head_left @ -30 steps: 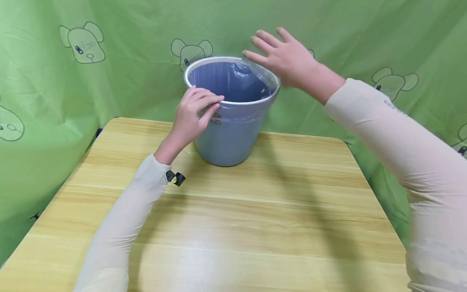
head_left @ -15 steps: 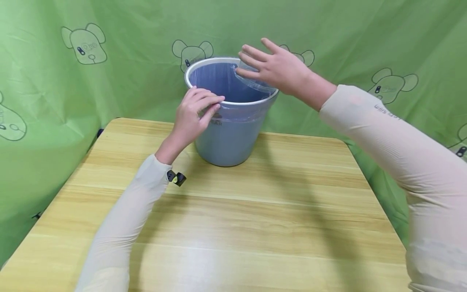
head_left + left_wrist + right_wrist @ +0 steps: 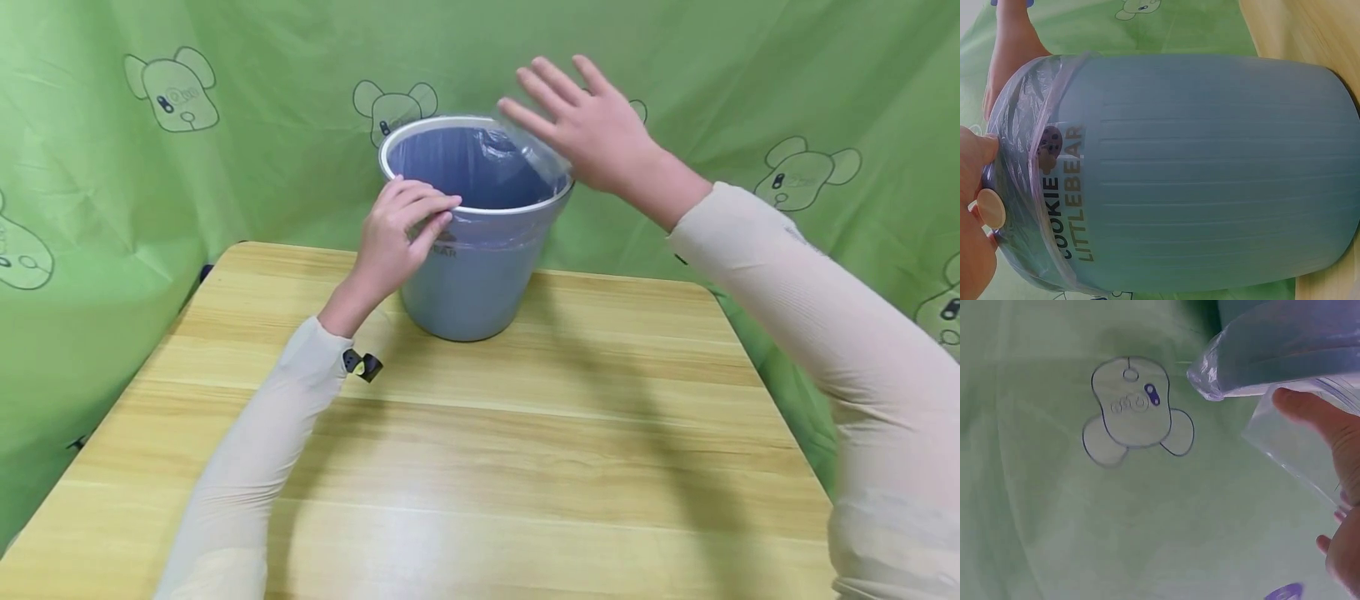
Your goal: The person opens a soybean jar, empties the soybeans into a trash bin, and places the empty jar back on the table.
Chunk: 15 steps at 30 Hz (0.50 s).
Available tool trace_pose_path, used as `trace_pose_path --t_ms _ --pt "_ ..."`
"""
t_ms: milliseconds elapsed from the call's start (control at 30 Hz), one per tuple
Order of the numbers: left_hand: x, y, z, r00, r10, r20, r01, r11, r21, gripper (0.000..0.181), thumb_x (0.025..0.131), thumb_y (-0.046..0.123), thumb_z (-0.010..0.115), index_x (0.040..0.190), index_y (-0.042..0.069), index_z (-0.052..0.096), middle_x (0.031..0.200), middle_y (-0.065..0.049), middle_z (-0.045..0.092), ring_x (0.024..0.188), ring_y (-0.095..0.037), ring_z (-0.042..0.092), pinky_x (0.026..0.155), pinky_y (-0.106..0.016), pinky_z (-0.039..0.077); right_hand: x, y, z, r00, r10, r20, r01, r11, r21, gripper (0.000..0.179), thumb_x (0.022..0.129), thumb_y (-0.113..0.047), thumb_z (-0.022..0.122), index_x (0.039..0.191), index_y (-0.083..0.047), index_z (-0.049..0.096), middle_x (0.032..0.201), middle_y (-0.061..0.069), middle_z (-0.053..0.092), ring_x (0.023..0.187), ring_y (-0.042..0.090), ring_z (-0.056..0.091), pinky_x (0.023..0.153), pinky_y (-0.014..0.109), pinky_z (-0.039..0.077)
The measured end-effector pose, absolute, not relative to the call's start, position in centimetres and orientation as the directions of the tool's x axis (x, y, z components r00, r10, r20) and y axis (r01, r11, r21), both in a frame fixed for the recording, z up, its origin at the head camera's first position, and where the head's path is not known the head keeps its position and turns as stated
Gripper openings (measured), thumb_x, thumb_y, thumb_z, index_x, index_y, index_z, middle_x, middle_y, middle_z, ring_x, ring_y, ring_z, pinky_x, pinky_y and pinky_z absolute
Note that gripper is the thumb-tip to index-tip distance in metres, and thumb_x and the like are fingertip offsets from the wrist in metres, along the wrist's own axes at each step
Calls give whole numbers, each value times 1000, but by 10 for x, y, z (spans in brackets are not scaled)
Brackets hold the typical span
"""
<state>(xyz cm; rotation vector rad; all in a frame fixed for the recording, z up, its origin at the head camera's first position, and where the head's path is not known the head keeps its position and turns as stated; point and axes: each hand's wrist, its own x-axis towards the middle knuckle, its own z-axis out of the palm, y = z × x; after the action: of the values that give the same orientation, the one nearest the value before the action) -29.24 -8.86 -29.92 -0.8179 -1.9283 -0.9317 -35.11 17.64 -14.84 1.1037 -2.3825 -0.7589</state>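
A blue-grey trash can (image 3: 472, 283) stands upright at the table's back edge, with a clear plastic liner (image 3: 1029, 156) folded over its white rim. My left hand (image 3: 397, 225) pinches the rim and liner at the front left. Above the right side of the can's mouth, my right hand (image 3: 600, 133) has its fingers spread and grips a clear plastic container (image 3: 1291, 437). The container tilts over the opening, largely hidden behind that hand in the head view. In the right wrist view its thumb lies along the container's edge. The can's floor is out of sight.
The wood-grain table (image 3: 465, 475) spreads out in front of the can. A green cloth (image 3: 285, 150) with printed animal heads hangs close behind it. A dark strap end (image 3: 362, 365) sticks out at my left wrist.
My right hand dips left and down over the can's mouth with the container, then lifts back up to the right. The left hand and trash can stay in place.
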Motion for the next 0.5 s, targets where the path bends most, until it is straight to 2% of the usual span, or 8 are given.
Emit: trace_pose_path --t_ms 67,133,233,300,400,500 --pt "-292 -89 -299 -450 190 873 803 513 303 19 95 14 72 112 10 78 110 -11 76 113 -30 63 126 -39 28 -351 182 -148 -634 -736 238 -561 649 513 123 72 -16 90 165 -21 8 171 18 8 159 38 7 128 59 3" --pt "-291 -90 -299 -450 188 873 803 514 303 19 95 14 72 112 10 78 110 -11 76 112 -30 63 125 -39 29 -350 188 -148 -635 -681 365 -562 731 386 128 65 -25 96 164 -20 14 170 17 15 158 37 12 129 57 8" --pt "-289 -92 -298 -450 189 873 800 520 300 19 95 14 72 112 10 78 110 -11 76 112 -30 63 125 -39 29 -345 197 -152 -631 -569 527 -581 797 165 130 59 -28 100 162 -19 21 168 12 23 157 31 20 130 50 13" --pt "-288 -93 -297 -450 193 872 798 525 296 19 96 15 71 112 10 78 110 -12 76 113 -30 63 125 -39 30 -337 200 -155 -661 -464 590 -584 811 -17 131 56 -29 102 161 -22 23 168 5 26 156 23 23 130 41 15" --pt "-287 -96 -296 -449 193 873 798 527 294 19 96 14 71 112 9 78 110 -12 76 113 -30 63 125 -39 30 -320 199 -163 -739 -306 601 -577 748 -329 132 57 -26 101 162 -25 21 167 -2 29 153 11 26 128 31 17" --pt "-286 -98 -296 -446 194 874 798 528 290 19 96 13 71 112 9 78 110 -12 76 113 -30 63 125 -40 30 -297 194 -172 -788 -204 581 -581 559 -592 129 56 -14 99 161 -21 23 162 2 35 147 11 33 126 30 25"
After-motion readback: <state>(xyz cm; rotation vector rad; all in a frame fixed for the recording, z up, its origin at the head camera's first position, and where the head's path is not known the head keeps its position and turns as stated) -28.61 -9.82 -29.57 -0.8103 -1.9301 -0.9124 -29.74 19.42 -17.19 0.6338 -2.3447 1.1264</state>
